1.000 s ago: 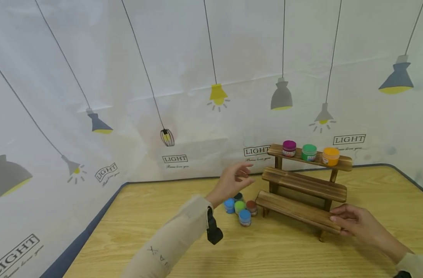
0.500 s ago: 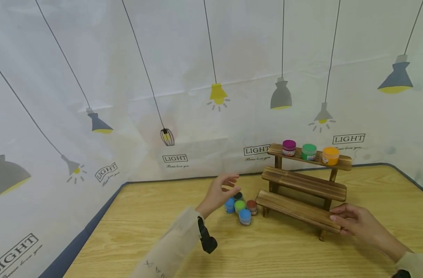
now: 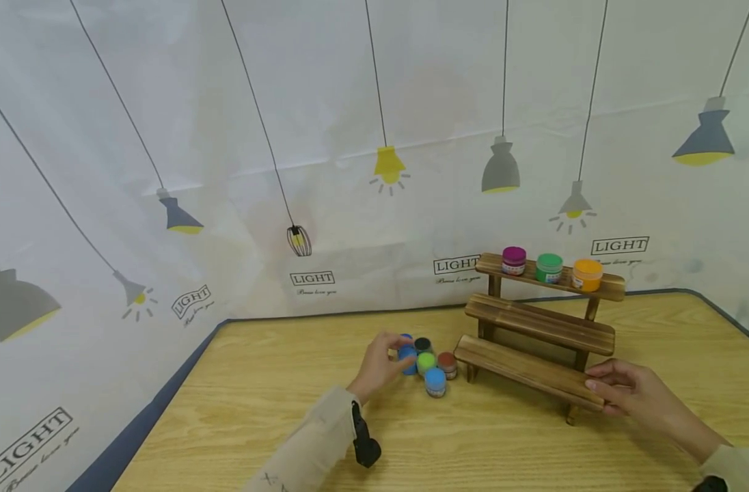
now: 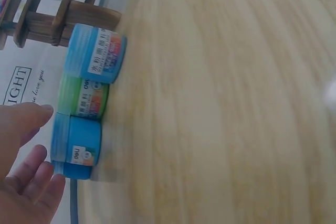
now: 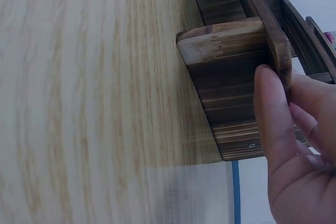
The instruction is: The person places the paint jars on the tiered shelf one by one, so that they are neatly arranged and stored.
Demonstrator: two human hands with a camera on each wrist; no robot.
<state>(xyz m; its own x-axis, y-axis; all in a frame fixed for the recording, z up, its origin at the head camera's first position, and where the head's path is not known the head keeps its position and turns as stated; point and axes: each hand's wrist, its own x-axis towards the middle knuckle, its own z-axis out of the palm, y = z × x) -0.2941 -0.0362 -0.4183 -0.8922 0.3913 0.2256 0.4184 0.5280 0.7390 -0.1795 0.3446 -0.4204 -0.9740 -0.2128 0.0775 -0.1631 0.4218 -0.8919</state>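
Head view: my left hand (image 3: 374, 365) is right at the blue jar (image 4: 84, 137), thumb and fingers spread apart beside it, contact too close to call! That jar stands on the table (image 3: 276, 396), touching the lime-green jar (image 3: 426, 362). Across the way, my right hand (image 3: 642, 400) pinches the end of the wooden rack's lowest plank (image 3: 528, 369), while purple (image 3: 513, 262), green (image 3: 549, 268) and orange jars (image 3: 587, 275) line its top.

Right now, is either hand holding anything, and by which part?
The right hand pinches the wooden stand by the right end of its lowest shelf. The left hand, fingers apart, is beside a blue jar without visibly gripping it.
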